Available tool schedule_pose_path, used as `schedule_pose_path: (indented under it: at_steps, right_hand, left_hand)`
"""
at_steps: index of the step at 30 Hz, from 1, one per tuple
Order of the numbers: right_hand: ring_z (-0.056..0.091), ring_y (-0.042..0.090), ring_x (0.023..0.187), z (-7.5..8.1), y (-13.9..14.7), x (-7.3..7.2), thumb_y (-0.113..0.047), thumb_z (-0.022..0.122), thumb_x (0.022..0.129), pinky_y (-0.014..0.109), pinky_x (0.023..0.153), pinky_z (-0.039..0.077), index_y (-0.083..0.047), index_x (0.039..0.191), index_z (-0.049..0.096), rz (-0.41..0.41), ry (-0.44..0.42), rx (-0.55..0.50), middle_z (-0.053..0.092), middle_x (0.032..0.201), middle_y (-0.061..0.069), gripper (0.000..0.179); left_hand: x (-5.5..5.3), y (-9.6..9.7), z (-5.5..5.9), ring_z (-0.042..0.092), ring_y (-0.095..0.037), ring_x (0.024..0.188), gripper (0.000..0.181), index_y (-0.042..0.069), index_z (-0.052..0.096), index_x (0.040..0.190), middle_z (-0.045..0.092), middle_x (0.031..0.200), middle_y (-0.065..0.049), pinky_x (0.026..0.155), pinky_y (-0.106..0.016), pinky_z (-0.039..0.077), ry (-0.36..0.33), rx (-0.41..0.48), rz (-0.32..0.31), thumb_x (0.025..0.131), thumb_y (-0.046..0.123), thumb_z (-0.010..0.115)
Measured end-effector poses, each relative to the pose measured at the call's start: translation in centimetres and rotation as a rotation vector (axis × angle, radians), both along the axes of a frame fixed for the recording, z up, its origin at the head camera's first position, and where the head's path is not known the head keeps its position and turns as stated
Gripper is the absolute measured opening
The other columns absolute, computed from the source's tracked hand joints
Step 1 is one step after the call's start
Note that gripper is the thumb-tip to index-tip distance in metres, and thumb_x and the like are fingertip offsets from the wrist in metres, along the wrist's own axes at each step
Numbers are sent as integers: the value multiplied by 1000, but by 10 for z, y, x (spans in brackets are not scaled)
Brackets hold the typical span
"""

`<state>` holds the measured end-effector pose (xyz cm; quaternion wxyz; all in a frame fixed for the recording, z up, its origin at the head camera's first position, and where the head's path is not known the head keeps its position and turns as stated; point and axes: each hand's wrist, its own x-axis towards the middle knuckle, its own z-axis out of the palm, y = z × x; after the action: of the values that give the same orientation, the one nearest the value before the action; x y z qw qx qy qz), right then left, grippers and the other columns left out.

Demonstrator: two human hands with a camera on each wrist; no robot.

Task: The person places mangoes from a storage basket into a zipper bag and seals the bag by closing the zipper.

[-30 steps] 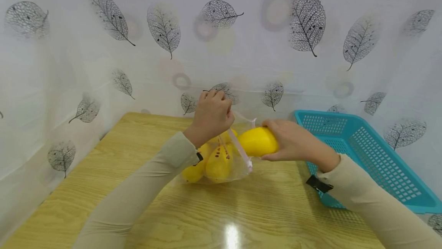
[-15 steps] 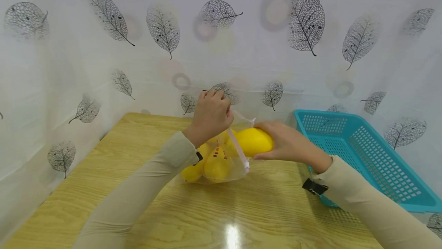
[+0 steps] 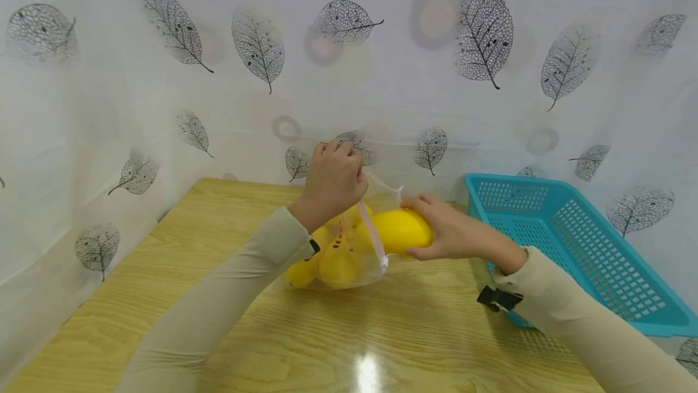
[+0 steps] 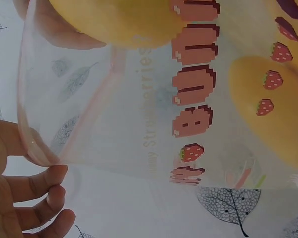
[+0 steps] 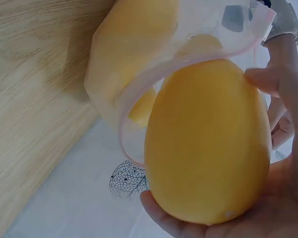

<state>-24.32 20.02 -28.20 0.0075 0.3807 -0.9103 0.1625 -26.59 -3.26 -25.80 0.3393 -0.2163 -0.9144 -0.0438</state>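
Note:
My left hand (image 3: 334,178) pinches the upper rim of a clear zip bag (image 4: 114,119) with a pink edge and printed strawberries and letters. In the left wrist view, the fingertips (image 4: 54,176) hold a corner of that rim. Several yellow fruits (image 3: 339,266) lie inside the bag on the table. At its open mouth, my right hand (image 3: 452,229) grips a large, smooth, egg-shaped yellow fruit (image 5: 206,144), mango-like in form. The fruit's front end is inside the rim, while its rear end rests in the palm. The bag hides parts of the fruits behind its print.
A turquoise plastic basket (image 3: 545,214) with slotted walls stands at the right, beside my right forearm. The wood-grain table (image 3: 425,332) runs back to a pale curtain (image 3: 392,96) with a dark leaf pattern.
My right hand has moved a little left, bringing the large yellow fruit further into the bag's mouth. The bag's rim has shifted slightly left; my left hand has hardly moved.

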Motion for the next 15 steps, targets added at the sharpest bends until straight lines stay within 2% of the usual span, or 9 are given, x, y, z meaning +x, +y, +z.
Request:
schedule_pose_path:
  at_steps: [4,9,15]
  right_hand:
    - [49,17,86,1,-2,2,-21,73,70,28,69,46,-5,124,47,23,5,-7,49,113,10,62]
    - [51,17,88,-2,-6,4,-19,74,70,28,70,47,-6,123,49,33,51,-43,50,116,10,60]
    - [55,21,92,-9,-15,4,-22,82,69,33,75,52,-5,112,52,1,154,-170,52,109,9,55]
  left_hand:
    - [0,1,0,52,-24,77,17,11,62,69,58,78,-4,78,-39,44,0,-5,7,83,16,54]
    - [-1,1,-1,52,-24,79,17,11,62,70,59,81,-4,81,-40,44,-20,-10,19,83,16,54]
    - [-1,1,0,53,-24,80,18,11,61,69,59,81,-4,82,-40,44,-26,-15,24,84,17,54]
